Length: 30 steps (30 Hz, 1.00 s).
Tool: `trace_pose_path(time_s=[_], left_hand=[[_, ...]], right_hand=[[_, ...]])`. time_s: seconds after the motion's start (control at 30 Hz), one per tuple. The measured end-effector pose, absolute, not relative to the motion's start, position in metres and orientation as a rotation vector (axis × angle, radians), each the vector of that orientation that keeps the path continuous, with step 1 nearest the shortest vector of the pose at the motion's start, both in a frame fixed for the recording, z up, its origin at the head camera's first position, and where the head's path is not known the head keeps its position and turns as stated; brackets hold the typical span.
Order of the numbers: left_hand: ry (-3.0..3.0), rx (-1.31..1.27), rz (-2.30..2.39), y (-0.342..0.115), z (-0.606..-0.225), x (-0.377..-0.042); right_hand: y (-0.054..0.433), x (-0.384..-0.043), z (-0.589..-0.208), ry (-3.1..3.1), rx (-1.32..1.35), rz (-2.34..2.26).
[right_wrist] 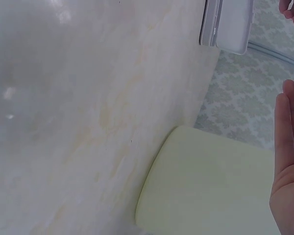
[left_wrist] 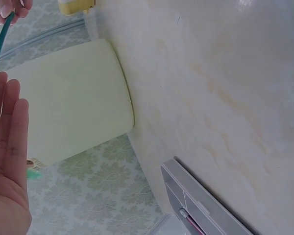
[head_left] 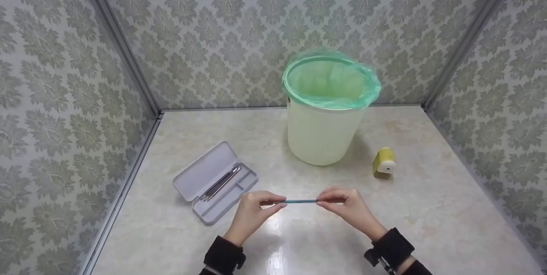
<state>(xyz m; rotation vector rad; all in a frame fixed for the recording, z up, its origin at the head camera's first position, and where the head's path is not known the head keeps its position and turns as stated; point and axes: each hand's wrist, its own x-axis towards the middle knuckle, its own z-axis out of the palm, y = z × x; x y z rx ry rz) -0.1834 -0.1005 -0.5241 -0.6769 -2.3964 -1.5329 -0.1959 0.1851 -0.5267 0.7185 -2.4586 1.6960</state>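
A thin teal pencil [head_left: 301, 201] is held level above the table, between both hands. My left hand [head_left: 253, 213] pinches its left end between thumb and fingertips. At the opposite end, the right hand [head_left: 352, 210] pinches it the same way. Both tips of the pencil are hidden by fingers in the head view. The left wrist view shows the teal shaft [left_wrist: 1, 41] running from one hand to the other. In the right wrist view it is mostly cut off at the edge.
Left of the hands lies an open grey pencil case [head_left: 203, 170] with several pencils [head_left: 222, 184] inside. A pale bin [head_left: 322, 134] with a green liner [head_left: 333, 100] stands at the back. On the right sits a small yellow pencil sharpener [head_left: 383, 163]. Patterned walls enclose the table.
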Motion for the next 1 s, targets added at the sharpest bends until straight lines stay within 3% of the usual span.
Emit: trace_pose_path(time_s=[0.47, 1.0], left_hand=[[-2.400, -0.680, -1.538, -0.098, -0.525, -0.187], [-2.401, -0.667, -1.572, -0.097, -0.527, -0.189]], right_hand=[[0.203, -0.196, -0.529, -2.422, 0.688, 1.438], [0.305, -0.237, -0.525, -2.453, 0.792, 0.412]])
